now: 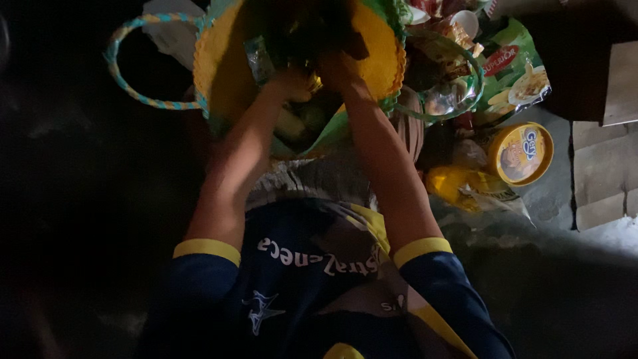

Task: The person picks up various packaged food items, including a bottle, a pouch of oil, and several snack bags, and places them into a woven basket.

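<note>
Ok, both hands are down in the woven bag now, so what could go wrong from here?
1. The scene is very dark: what the left hand and right hand touch inside the woven bag is hard to make out, so a fumble seems possible.
2. Packets and a round yellow tub crowd the bag's right side; an elbow could knock them.
3. The loose handle might snag.

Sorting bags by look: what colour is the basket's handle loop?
Teal with orange-yellow stripes, clearest in the head view.
</note>
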